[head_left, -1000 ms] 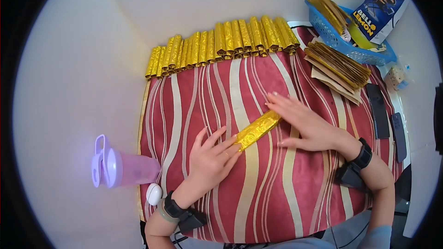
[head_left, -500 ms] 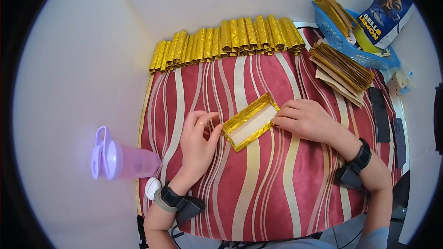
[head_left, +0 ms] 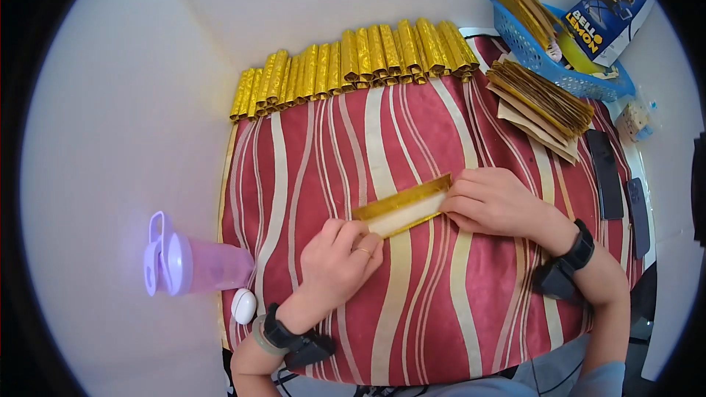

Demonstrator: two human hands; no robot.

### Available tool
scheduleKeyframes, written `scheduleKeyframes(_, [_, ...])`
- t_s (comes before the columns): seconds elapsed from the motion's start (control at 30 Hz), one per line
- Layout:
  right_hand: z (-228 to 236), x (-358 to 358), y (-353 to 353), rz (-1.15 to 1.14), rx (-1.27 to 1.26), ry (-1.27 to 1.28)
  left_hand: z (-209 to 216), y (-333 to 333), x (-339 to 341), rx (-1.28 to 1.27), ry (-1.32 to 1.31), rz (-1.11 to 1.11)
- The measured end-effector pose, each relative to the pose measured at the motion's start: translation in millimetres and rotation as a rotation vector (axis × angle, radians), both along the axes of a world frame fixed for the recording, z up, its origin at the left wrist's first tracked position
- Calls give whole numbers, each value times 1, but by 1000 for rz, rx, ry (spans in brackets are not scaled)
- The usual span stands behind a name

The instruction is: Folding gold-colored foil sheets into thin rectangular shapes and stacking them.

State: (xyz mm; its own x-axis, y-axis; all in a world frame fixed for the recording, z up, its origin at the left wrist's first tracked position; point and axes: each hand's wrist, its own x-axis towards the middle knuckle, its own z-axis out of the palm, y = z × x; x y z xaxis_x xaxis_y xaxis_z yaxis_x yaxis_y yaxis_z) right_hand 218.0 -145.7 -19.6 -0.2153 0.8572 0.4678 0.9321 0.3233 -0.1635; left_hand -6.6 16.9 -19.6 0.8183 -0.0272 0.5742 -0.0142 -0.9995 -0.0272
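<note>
We count two grips, the left hand [head_left: 340, 261] and the right hand [head_left: 494, 202], on one open gold tray [head_left: 406, 206]. Along the far side we find more than fifteen gold tubes [head_left: 376, 51], stacked too closely for an exact total. At left we number one lilac bottle [head_left: 217, 265] and one white case [head_left: 244, 306]. At right we list two dark phones [head_left: 605, 176], one blue basket [head_left: 523, 35], one blue pouch [head_left: 616, 1] and two paper bundles [head_left: 543, 103], their sheets uncountable. On the near side we see two black wrist straps [head_left: 278, 328] and one pale bangle [head_left: 263, 336].
</note>
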Motion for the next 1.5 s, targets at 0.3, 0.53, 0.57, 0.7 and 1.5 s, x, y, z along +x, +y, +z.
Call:
scheduleKeyframes(0.3, [-5,-6,-9,-213,-219,443,-2,-9,-10,-676,155,183])
scheduleKeyframes(0.53, [-6,-20,-4,-392,-253,430,-6,-10,-6,-763,192,258])
scheduleKeyframes(0.57, [-5,-22,-5,-414,-251,418,-5,-11,-5,-722,211,268])
scheduleKeyframes(0.7, [-2,-24,-7,-444,-251,391,-4,-12,-5,-684,210,259])
scheduleKeyframes(1.5, [3,-26,-1,-520,-302,458,-1,-4,-4,-694,226,242])
